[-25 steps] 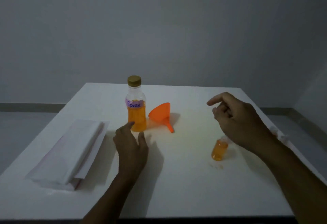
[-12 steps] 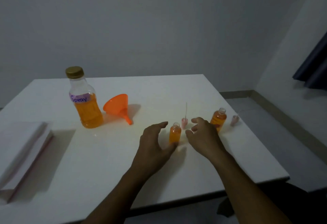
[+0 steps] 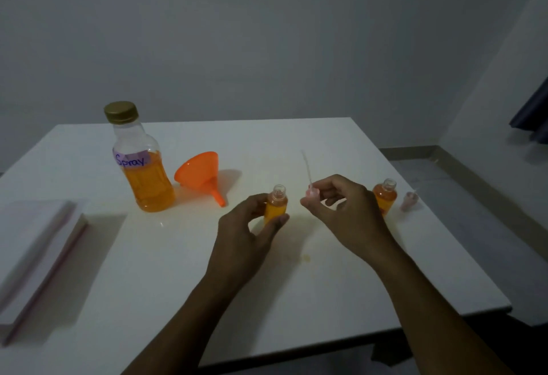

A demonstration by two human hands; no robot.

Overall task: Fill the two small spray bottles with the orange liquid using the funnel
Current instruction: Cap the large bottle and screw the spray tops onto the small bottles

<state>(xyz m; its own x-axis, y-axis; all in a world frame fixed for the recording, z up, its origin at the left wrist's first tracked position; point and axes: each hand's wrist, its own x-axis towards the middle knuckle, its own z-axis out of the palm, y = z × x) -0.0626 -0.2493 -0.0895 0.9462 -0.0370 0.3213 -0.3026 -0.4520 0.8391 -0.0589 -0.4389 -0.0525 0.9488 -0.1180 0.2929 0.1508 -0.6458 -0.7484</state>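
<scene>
My left hand (image 3: 249, 226) grips a small uncapped spray bottle (image 3: 276, 204) full of orange liquid, standing on the white table (image 3: 267, 143). To its right, my right hand (image 3: 341, 211) pinches a pink spray cap (image 3: 312, 193) whose thin tube points upward. A second small bottle (image 3: 385, 195), also filled and uncapped, stands to the right of that hand, with its pink cap (image 3: 409, 200) lying beside it. The orange funnel (image 3: 201, 174) lies on its side next to the large capped bottle (image 3: 141, 161) labelled "Spray", which is about half full of orange liquid.
A folded stack of white paper (image 3: 35, 250) lies at the left of the table. A small orange spill (image 3: 305, 259) marks the tabletop between my arms. The table's right edge drops to the floor, and a dark curtain (image 3: 533, 113) hangs at the far right.
My left hand has closed on the small bottle it was reaching for. My right hand has picked the pink spray cap up off the table. The view swung right earlier.
</scene>
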